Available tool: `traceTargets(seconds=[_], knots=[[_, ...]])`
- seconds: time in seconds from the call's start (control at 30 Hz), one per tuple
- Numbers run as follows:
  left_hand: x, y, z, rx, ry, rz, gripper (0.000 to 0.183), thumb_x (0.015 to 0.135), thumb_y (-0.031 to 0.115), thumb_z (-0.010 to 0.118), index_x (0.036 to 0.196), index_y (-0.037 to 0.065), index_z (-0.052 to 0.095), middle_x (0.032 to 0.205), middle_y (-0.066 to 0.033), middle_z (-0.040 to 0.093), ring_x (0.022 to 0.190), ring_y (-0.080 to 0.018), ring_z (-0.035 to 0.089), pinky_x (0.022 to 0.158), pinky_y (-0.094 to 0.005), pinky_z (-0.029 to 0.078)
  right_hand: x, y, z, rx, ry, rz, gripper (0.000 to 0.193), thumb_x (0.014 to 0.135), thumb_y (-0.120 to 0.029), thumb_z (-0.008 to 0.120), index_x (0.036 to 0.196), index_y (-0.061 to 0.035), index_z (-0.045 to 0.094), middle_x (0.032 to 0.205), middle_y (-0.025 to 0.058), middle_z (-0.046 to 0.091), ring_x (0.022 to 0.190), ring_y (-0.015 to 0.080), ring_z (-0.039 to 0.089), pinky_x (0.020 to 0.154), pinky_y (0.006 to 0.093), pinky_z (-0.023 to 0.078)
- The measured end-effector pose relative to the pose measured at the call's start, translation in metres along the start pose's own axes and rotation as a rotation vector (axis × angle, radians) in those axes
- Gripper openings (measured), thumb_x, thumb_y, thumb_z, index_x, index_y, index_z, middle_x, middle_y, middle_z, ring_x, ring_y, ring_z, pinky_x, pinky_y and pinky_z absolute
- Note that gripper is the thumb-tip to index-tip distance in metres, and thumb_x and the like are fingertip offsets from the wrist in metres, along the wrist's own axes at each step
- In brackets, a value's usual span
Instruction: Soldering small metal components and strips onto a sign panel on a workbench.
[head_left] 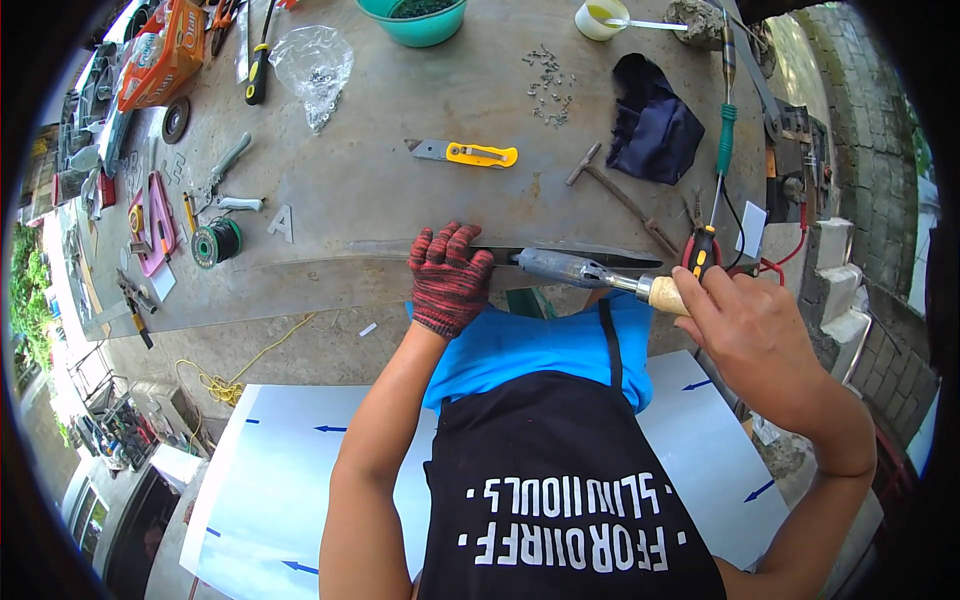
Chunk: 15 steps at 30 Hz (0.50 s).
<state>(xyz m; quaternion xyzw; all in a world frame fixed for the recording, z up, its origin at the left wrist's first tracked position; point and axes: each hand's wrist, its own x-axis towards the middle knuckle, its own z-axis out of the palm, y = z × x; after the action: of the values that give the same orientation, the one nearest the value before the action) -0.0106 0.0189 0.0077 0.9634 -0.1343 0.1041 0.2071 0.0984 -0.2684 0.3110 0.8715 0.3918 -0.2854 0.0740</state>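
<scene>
My left hand (450, 278), in a red and black knitted glove, presses down on a long dark strip (625, 259) along the table's near edge. Its fingers curl over the strip. In my bare right hand (750, 340) is a wooden-handled tool (668, 296) with a metal shank and a thick grey head (560, 269). That head lies against or just above the strip, to the right of the glove; whether they touch I cannot tell. Beyond my hands lies a yellow utility knife (482, 155), its blade out. A small hammer (628, 198) rests to the right.
The metal table (400, 205) carries a spool of dark wire (216, 241), pliers (228, 170), scattered small screws (548, 88), a plastic bag (315, 75), a teal bowl (415, 25), dark cloth (652, 125) and a green-handled soldering iron (725, 140). Yellow cord (222, 385) lies below the table.
</scene>
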Motion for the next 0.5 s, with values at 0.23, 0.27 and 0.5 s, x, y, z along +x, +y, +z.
traceTargets(seconds=[0.23, 0.27, 0.5], knots=[[-0.0003, -0.0006, 0.0002, -0.011, 0.008, 0.003, 0.030, 0.072, 0.023, 0.081, 0.097, 0.023, 0.065, 0.136, -0.0052, 0.064, 0.135, -0.0327, 0.055, 0.118, -0.0601, 0.034, 0.0018, -0.0012, -0.0025, -0.019, 0.016, -0.021, 0.045, 0.099, -0.021, 0.071, 0.134, 0.0054, 0.062, 0.091, 0.0090, 0.060, 0.078, 0.0228, 0.064, 0.068, 0.0396, 0.051], [-0.0002, -0.0008, 0.0001, -0.013, 0.008, 0.004, 0.030, 0.072, 0.023, 0.081, 0.097, 0.023, 0.065, 0.136, -0.0053, 0.064, 0.135, -0.0326, 0.055, 0.119, -0.0600, 0.034, 0.0026, -0.0021, -0.0034, -0.025, -0.004, -0.012, 0.047, 0.099, -0.022, 0.071, 0.135, 0.0048, 0.062, 0.092, 0.0096, 0.060, 0.080, 0.0233, 0.064, 0.070, 0.0401, 0.051], [0.0010, -0.0003, 0.0005, -0.013, 0.014, 0.000, 0.031, 0.071, 0.022, 0.080, 0.098, 0.023, 0.064, 0.136, -0.0051, 0.064, 0.134, -0.0328, 0.056, 0.118, -0.0597, 0.034, 0.0034, -0.0035, -0.0065, -0.078, -0.052, -0.018, 0.047, 0.099, -0.023, 0.071, 0.137, 0.0040, 0.061, 0.093, 0.0099, 0.060, 0.082, 0.0230, 0.064, 0.071, 0.0402, 0.051]])
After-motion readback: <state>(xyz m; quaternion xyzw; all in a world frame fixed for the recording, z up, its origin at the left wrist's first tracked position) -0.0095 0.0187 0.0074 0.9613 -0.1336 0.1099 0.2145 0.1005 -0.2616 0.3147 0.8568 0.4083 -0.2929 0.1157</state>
